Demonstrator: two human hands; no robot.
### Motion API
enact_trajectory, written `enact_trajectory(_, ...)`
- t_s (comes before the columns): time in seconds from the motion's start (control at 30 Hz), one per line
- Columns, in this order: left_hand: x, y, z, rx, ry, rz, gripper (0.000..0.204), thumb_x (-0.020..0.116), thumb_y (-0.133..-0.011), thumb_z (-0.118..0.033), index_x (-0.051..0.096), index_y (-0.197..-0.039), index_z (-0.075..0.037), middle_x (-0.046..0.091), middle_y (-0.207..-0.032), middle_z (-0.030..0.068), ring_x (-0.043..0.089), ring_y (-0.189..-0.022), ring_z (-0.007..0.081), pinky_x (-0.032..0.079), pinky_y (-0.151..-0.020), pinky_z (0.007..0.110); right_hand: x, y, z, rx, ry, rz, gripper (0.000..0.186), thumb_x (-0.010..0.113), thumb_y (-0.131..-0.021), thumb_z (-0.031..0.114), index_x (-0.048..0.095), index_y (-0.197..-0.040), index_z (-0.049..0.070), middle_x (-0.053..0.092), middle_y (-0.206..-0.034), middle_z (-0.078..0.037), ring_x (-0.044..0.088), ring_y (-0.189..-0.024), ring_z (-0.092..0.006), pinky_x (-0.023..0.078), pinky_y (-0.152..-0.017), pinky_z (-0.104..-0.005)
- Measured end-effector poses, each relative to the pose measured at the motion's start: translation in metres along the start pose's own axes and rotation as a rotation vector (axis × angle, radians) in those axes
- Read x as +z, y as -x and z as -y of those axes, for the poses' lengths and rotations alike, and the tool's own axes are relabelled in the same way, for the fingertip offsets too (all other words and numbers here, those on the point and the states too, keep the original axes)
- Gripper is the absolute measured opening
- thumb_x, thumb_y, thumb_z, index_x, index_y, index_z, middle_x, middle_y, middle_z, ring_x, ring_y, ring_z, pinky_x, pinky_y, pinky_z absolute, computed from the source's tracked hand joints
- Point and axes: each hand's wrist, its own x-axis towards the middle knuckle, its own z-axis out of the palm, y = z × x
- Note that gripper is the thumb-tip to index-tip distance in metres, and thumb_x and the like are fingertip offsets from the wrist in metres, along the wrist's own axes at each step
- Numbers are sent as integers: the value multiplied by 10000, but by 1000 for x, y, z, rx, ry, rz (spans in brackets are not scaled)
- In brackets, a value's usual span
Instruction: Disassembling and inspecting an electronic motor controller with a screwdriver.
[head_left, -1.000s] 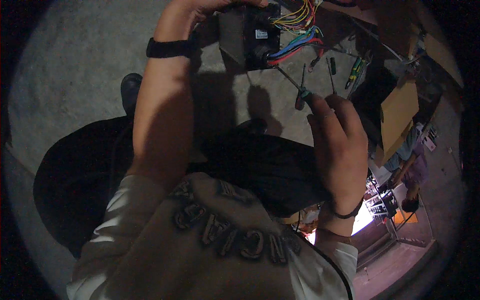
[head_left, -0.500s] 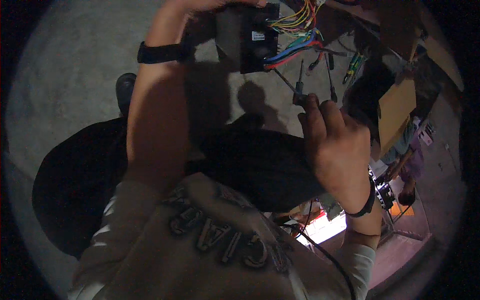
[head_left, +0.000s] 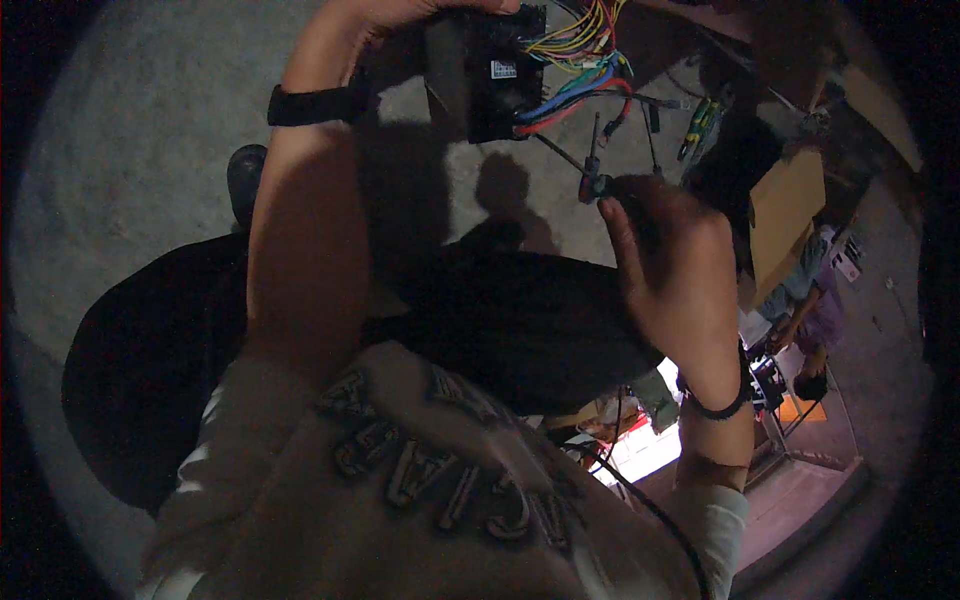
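Observation:
My left hand (head_left: 395, 14), at the top of the view, is closed on a black box (head_left: 498, 95) with a small white label and bundles of coloured wires (head_left: 585, 35) coming out of its right side. My right hand (head_left: 680, 280) has its thumb and bent fingers on the green handle (head_left: 601, 186) of a screwdriver, whose thin shaft (head_left: 560, 152) reaches toward the box's lower right corner. Beside that handle is another tool with an upright shaft (head_left: 595, 135). A thin dark tool (head_left: 655, 150) and a green-and-yellow tool (head_left: 698, 125) lie farther right on the concrete floor.
An open cardboard box (head_left: 785, 220) stands at the right, with another person (head_left: 818, 315) beyond it. My dark-clad legs (head_left: 150, 360) are below the work, and a black shoe (head_left: 245, 185) is at the left. A black cable (head_left: 650, 500) runs along my right side.
The black box and my left arm have shifted a little leftward. My right hand has changed its grip on the screwdriver handle, its thumb now swung up along the near side.

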Motion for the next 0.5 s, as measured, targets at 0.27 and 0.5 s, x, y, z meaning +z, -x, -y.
enact_trajectory(0.27,7,-16,14,57,254,126,278,897,-812,-285,798,-960,-71,758,-947,37,670,-891,160,513,-819,322,6,11,-12,-225,345,-11,300,715,-833,41,661,-1127,14,660,-1003,-163,698,-815,-350,557,-651,-420)
enact_trajectory(0.5,1,-12,-1,1,34,37,260,870,-847,-263,795,-966,-45,763,-947,39,680,-888,147,526,-820,307,15,2,-3,-387,510,48,305,628,-816,138,636,-1080,-16,631,-946,-139,680,-759,-254,585,-585,-384)
